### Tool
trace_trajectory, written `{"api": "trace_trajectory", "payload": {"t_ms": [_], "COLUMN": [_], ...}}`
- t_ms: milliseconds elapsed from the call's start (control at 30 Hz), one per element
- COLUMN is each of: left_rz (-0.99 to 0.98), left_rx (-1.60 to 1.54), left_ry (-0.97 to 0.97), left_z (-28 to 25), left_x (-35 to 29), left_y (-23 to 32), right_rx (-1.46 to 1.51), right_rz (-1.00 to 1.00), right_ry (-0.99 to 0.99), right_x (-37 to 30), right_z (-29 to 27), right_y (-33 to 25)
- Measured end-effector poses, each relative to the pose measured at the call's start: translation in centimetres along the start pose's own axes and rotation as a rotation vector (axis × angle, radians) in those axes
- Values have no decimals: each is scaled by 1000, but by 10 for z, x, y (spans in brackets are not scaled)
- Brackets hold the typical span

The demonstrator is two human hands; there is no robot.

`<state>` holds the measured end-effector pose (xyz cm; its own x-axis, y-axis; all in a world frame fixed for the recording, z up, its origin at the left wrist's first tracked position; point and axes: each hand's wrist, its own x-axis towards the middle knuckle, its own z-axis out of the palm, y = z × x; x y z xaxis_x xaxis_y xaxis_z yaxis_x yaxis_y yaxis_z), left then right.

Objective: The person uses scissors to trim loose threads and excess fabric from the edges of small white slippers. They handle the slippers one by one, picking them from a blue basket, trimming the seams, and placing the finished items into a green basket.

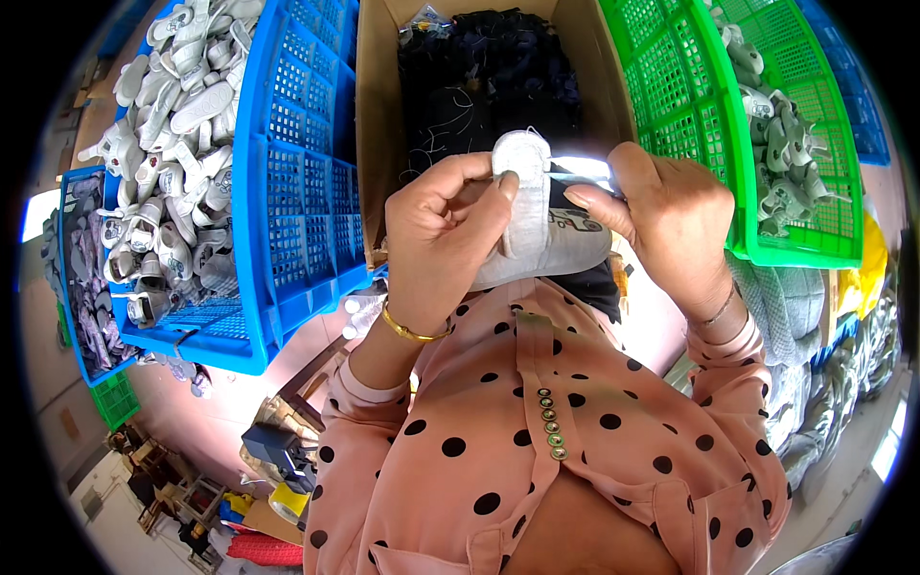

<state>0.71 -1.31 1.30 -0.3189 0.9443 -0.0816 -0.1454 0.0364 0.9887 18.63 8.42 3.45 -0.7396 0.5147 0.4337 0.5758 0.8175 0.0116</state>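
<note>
Grey shoe (530,216), raised before the torso: I have it pinched in the left hand (426,235), while the right hand (680,211) grips a slim bright tool (582,175) beside it; I'd brace the shoe firmly and keep the tip shallow, clear of the left thumb. Around it I see a blue crate (311,125) of pale shoes (177,144), a green crate (738,196) holding similar ones, and a cardboard box (378,125) of dark pieces (489,72).

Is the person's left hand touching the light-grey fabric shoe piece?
Touching: the head view shows the left hand pinching the light-grey fabric shoe piece, thumb on top.
</note>
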Motion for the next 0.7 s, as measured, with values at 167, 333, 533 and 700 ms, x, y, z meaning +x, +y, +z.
{"api": "trace_trajectory", "payload": {"t_ms": [167,333,533,700], "left_rz": [-5,-12,-5,-26], "left_rx": [-40,-46,-27,-28], "left_ry": [-2,-1,2,18], "left_z": [3,5,4,5], "left_x": [-1,-2,-4,-4], "left_y": [2,3,3,2], "right_rx": [-39,-47,19,16], "right_rz": [-38,-40,-11,5], "right_ry": [48,25,-28,-59], "right_x": [2,2,2,2], "right_z": [2,1,0,-3], "right_y": [3,3,3,0]}}
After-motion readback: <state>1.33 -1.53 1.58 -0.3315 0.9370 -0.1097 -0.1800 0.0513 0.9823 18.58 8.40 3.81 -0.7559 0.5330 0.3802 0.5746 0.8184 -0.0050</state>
